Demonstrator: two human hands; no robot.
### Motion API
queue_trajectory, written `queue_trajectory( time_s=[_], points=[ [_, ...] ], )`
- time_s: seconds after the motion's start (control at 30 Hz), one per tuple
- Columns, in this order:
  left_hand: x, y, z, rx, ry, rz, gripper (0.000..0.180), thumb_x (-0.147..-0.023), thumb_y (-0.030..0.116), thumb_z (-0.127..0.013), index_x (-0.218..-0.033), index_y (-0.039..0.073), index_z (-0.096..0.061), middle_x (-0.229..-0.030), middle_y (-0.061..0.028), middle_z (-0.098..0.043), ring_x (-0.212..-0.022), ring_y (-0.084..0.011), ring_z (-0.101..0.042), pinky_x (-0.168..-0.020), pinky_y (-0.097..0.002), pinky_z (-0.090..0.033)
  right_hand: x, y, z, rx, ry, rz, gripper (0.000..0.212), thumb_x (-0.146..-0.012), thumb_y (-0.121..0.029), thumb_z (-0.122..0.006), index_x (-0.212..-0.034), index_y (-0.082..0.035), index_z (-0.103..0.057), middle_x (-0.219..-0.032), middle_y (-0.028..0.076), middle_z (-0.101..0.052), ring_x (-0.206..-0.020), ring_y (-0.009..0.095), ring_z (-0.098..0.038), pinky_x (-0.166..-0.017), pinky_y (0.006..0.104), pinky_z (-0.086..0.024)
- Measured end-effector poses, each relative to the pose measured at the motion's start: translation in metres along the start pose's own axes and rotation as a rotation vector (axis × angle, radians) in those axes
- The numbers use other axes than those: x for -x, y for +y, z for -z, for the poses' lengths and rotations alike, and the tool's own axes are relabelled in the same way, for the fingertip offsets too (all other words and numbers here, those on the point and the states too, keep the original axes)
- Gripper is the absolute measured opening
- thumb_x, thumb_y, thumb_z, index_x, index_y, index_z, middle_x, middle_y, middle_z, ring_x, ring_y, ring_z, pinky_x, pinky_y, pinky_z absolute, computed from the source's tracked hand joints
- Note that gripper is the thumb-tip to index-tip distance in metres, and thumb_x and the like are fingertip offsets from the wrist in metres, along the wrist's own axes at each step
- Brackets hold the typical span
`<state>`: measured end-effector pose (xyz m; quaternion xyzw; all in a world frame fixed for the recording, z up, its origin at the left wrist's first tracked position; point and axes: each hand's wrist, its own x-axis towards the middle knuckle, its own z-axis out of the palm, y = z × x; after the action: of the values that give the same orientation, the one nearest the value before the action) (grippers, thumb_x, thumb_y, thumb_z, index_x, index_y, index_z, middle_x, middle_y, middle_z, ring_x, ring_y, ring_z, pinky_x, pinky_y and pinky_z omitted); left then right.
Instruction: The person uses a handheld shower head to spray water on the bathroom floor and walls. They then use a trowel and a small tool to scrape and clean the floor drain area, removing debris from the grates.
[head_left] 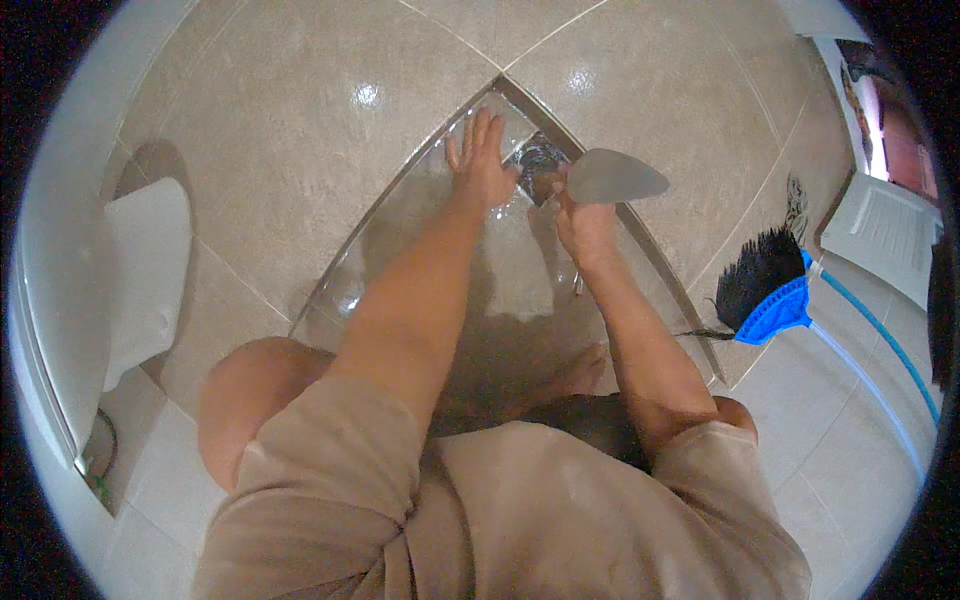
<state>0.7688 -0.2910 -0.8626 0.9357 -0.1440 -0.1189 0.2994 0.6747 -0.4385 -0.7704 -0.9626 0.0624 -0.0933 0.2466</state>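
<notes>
Fingers spread, my left hand (pixel 482 165) is open and lies on the wet beige tile floor (pixel 400 250) of a recessed corner area. Just right of it is a dark, square-looking drain opening (pixel 540 158) with shiny wet edges; what is inside is too dark to make out. My right hand (pixel 585 225) is closed at the opening's near right side. It holds what looks like a trowel (pixel 618 178), whose grey leaf-shaped blade points right over the raised edge. Its handle and my right fingertips are largely hidden.
A raised tile edge (pixel 400 185) borders the wet recess on two sides. On the right lies a blue broom (pixel 772 312) with black bristles, beside a teal pole (pixel 870 325) and a white ribbed panel (pixel 882 235). A white toilet-like fixture (pixel 150 270) stands at left.
</notes>
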Motion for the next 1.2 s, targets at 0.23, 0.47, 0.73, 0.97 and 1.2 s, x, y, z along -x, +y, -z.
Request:
queue_trajectory(
  time_s=[0.23,0.47,0.73,0.97,1.2],
  points=[
    [0.002,0.0,-0.006,-0.044,-0.036,0.0,0.106,-0.075,0.039,-0.086,-0.162,0.017,-0.029,-0.173,-0.0099,-0.014,-0.16,-0.0318,-0.006,-0.124,-0.066,-0.004,-0.001,0.017,0.047,-0.259,0.199,-0.307,0.026,-0.098,-0.018,-0.065,-0.115,0.001,-0.069,-0.102,0.017,-0.069,-0.098,0.028,-0.068,-0.086,0.0442,-0.053],
    [0.009,-0.002,-0.007,-0.102,-0.022,-0.053,0.094,-0.08,0.042,-0.083,-0.16,0.025,-0.036,-0.173,-0.0074,-0.013,-0.161,-0.028,-0.002,-0.126,-0.0616,-0.002,0.006,0.093,0.097,0.009,0.422,-0.567,0.04,-0.1,-0.032,-0.061,-0.117,0.004,-0.067,-0.103,0.021,-0.069,-0.09,0.033,-0.068,-0.084,0.0453,-0.052],
    [0.033,0.017,-0.02,-0.081,0.167,-0.089,0.097,-0.078,0.054,-0.081,-0.158,0.019,-0.039,-0.17,-0.0166,-0.021,-0.159,-0.0366,-0.012,-0.123,-0.0682,-0.003,0.057,0.166,0.087,0.23,0.373,-0.835,0.047,-0.095,-0.04,-0.065,-0.111,0.005,-0.066,-0.103,0.027,-0.071,-0.099,0.044,-0.068,-0.086,0.0496,-0.05],
    [0.019,0.042,-0.018,-0.148,0.072,0.131,0.117,-0.07,0.056,-0.087,-0.162,0.013,-0.029,-0.172,-0.0151,-0.016,-0.16,-0.0334,-0.005,-0.122,-0.0695,-0.003,0.06,0.161,0.078,0.227,0.424,-0.822,0.044,-0.094,-0.041,-0.067,-0.106,0.001,-0.066,-0.099,0.024,-0.071,-0.091,0.041,-0.068,-0.083,0.0483,-0.051],
    [0.011,0.046,-0.008,-0.181,-0.023,0.175,0.108,-0.079,0.055,-0.079,-0.164,0.014,-0.026,-0.175,-0.0121,-0.004,-0.161,-0.0304,0.002,-0.122,-0.0699,0.0,0.046,0.145,0.085,0.284,0.335,-0.844,0.048,-0.094,-0.045,-0.064,-0.112,-0.001,-0.065,-0.103,0.024,-0.071,-0.096,0.043,-0.068,-0.086,0.051,-0.051]
  ],
)
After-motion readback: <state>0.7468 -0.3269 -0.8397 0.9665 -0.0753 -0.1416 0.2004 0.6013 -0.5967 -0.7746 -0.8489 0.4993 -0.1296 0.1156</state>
